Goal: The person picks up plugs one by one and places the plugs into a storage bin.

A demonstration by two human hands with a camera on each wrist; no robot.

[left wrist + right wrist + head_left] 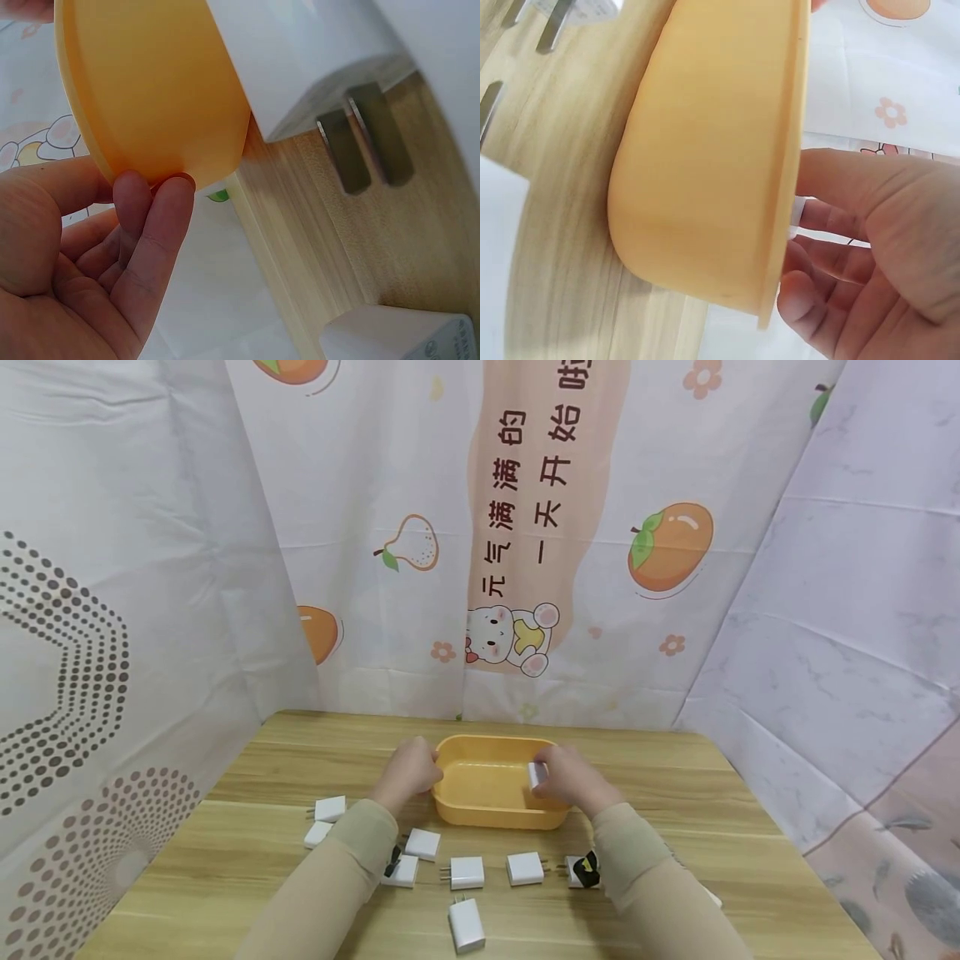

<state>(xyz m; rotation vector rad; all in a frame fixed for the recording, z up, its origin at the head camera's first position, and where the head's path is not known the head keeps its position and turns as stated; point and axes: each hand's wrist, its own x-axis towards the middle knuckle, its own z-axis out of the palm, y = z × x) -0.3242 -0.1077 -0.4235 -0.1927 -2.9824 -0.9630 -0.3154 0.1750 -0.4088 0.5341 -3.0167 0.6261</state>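
A yellow oval plastic basin (495, 818) sits toward the back of the wooden table. My left hand (408, 772) pinches the rim at its left end; the left wrist view shows the fingers (169, 214) curled at the edge. At the basin's right end, my right hand (572, 778) holds a white charger plug (535, 774) over the inside of the basin. Only a sliver of that plug (797, 214) shows between the fingers in the right wrist view, behind the basin's rim.
Several white charger plugs with metal prongs lie in front of the basin, including one (467, 872) near the middle and another (467, 926) closer to me. Black wrist straps (587, 866) overlap some plugs. Printed curtains (375, 635) hang behind the table (675, 760) and at both sides.
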